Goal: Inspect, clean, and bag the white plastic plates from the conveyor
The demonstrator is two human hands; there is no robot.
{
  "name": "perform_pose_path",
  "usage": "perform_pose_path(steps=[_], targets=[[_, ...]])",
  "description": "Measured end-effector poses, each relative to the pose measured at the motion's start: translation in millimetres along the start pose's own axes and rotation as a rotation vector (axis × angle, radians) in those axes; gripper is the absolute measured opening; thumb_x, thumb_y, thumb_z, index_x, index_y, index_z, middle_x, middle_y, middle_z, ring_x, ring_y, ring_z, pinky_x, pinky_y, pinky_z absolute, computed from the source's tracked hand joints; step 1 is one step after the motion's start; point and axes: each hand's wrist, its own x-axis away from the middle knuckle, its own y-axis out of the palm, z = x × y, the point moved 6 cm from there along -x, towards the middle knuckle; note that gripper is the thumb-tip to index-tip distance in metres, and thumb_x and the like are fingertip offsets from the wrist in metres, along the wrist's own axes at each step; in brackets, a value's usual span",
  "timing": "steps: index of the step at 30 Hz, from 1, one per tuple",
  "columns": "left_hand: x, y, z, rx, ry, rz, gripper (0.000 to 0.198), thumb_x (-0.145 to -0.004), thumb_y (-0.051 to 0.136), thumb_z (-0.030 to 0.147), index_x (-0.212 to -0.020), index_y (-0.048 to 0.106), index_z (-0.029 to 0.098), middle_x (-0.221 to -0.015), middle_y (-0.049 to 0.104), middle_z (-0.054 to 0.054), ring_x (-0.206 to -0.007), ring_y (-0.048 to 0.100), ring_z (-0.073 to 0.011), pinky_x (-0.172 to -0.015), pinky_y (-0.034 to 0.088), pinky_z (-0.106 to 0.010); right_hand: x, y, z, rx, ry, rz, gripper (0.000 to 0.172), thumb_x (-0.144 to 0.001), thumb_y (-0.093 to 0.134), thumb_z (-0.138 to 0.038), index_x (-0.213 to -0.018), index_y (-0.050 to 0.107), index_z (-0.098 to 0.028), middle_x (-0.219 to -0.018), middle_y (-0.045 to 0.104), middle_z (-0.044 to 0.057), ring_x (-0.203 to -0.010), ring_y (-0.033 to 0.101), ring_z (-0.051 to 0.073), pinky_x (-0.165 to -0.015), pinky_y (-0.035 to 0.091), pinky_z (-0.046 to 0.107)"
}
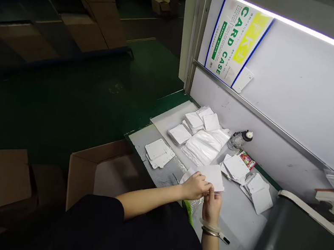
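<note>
Both hands meet at the near edge of a thin white sheet-like piece (212, 175), which may be a bag. Curled fingers of my left hand (196, 187) grip its near edge. Close beside it, my right hand (213, 204) pinches the same edge with thumb and fingers, and the two hands touch. Whether anything lies inside the piece is hidden. Just beyond is a pile of soft white bags (204, 145). White plates with small holes lie to the left (159, 153) and to the right (235, 167) of my hands.
Stacked white squares (194, 121) stand at the back. A clear bottle (239, 140) and a red packet (247, 160) are near the wall. More white plates (259, 192) lie right, before a dark green machine cover (300, 247). An open carton (83, 175) stands left below the table.
</note>
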Motion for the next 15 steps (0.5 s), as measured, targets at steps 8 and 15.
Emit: perform_pose_path(steps=[8,15], targets=[[-2,-59.4,-73,0.511,-0.222,0.196,0.048,-0.067,0.075,0.041,-0.107,0.063,0.016,-0.100,0.066,-0.009,-0.098,0.059,-0.0256,-0.089,0.045,-0.043,-11,34,-5,-0.164,0.081,-0.091,0.039,-0.068,0.073,-0.039,-0.099,0.064,-0.016,-0.101,0.070,0.009,-0.095,0.066,0.023,-0.083,0.053,0.038],[-20,-131.7,-161,0.634,-0.476,0.453,0.034,-0.083,0.065,0.032,-0.110,0.058,0.013,-0.103,0.065,-0.008,-0.086,0.064,-0.0175,-0.074,0.055,-0.035,0,16,0,-0.201,0.130,-0.046,0.040,-0.069,0.075,-0.036,-0.101,0.056,-0.024,-0.082,0.071,-0.001,-0.073,0.068,0.015,-0.083,0.054,0.038]])
